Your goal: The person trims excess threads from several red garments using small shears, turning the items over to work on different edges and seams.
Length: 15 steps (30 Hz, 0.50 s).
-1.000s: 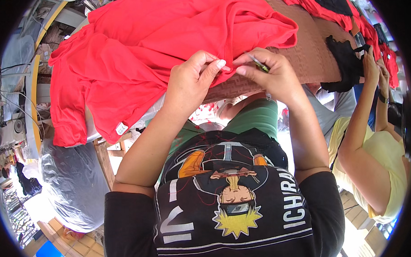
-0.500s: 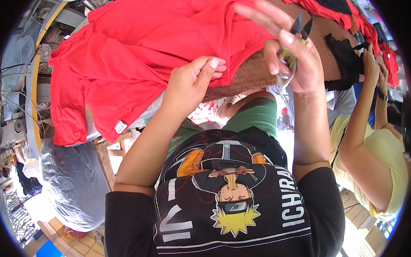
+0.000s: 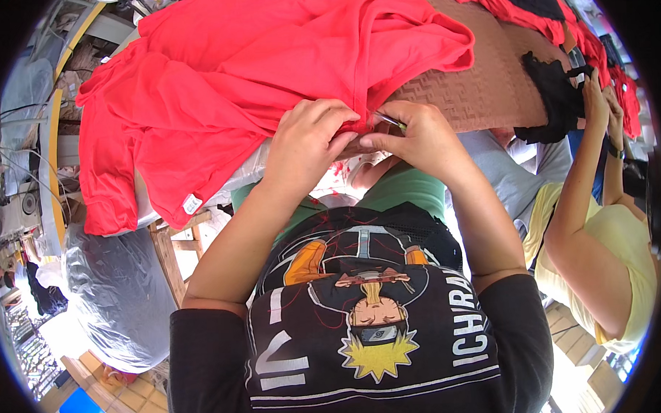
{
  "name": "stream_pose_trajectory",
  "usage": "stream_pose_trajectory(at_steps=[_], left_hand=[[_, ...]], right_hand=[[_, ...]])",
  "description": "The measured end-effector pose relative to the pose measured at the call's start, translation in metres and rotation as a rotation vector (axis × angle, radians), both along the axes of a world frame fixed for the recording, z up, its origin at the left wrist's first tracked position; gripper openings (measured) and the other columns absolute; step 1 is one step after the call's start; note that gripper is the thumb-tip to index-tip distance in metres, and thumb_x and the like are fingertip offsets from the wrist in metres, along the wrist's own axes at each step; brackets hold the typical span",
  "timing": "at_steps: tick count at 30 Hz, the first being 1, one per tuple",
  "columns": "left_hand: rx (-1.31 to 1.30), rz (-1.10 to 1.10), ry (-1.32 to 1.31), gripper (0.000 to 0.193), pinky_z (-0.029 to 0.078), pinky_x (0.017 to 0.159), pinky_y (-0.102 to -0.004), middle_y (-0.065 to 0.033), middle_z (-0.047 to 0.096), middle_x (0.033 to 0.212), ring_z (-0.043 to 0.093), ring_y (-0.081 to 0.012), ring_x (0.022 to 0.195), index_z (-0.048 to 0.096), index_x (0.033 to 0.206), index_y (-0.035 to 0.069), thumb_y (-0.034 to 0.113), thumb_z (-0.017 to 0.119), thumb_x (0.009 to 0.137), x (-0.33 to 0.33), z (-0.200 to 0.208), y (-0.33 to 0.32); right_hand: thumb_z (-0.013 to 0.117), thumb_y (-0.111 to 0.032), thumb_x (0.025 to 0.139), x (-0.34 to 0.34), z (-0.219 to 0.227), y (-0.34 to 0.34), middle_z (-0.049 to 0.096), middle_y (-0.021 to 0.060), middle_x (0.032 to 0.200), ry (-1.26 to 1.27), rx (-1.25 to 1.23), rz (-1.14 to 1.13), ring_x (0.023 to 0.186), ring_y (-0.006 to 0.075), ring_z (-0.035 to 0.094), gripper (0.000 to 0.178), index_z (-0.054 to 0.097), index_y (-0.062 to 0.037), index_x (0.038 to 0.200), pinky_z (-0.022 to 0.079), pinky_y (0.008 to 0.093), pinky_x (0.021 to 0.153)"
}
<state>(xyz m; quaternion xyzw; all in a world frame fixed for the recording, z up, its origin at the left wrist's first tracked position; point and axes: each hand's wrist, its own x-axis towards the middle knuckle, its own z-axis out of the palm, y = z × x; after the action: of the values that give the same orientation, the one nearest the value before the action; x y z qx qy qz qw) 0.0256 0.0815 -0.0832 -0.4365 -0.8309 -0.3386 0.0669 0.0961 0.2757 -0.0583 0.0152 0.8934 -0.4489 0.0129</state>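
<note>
A red garment [image 3: 231, 79] lies spread over the work surface, its near edge hanging toward my lap. My left hand [image 3: 310, 138] is closed on that edge, pinching the cloth between thumb and fingers. Close beside it, my right hand [image 3: 419, 141] is closed around small thread snips [image 3: 391, 120]; only a dark, greenish sliver shows between thumb and forefinger. The snips' tips are at the pinched edge of the cloth, and my fingers hide whether the blades touch it.
A brown patterned cover [image 3: 479, 92] lies under the garment. At the right, a co-worker in a yellow top [image 3: 602, 262] handles black cloth [image 3: 549, 100]. A plastic-wrapped bundle [image 3: 115, 294] stands at the left. More red cloth [image 3: 513, 14] lies at the far right.
My right hand has come down and left with the snips, from raised to beside my left hand at the cloth edge. The garment's right part now lies flopped on the cover.
</note>
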Motion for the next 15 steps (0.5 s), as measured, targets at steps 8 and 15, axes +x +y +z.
stream_pose_trajectory(at_steps=[8,15], left_hand=[[0.108,-0.025,-0.053,0.017,0.05,0.077,-0.0356,-0.0056,0.068,0.091,0.064,-0.025,0.086,0.068,0.093,0.006,0.013,0.073,0.078,-0.002,-0.004,0.006],[0.198,-0.017,-0.462,0.012,0.051,0.076,-0.028,-0.0088,0.069,0.092,0.066,-0.0193,0.087,0.068,0.094,0.001,0.008,0.07,0.084,-0.002,0.007,0.009]], right_hand=[[0.071,-0.014,0.081,0.0,0.004,-0.004,0.064,0.0205,0.075,-0.047,-0.038,-0.059,0.067,0.0309,0.068,0.021,0.069,0.0,0.096,0.05,0.0393,0.062],[0.069,-0.014,0.084,0.002,0.012,-0.001,0.063,0.0188,0.073,-0.048,-0.178,-0.068,0.065,0.0289,0.067,0.019,0.068,-0.0002,0.096,0.05,0.0375,0.06]])
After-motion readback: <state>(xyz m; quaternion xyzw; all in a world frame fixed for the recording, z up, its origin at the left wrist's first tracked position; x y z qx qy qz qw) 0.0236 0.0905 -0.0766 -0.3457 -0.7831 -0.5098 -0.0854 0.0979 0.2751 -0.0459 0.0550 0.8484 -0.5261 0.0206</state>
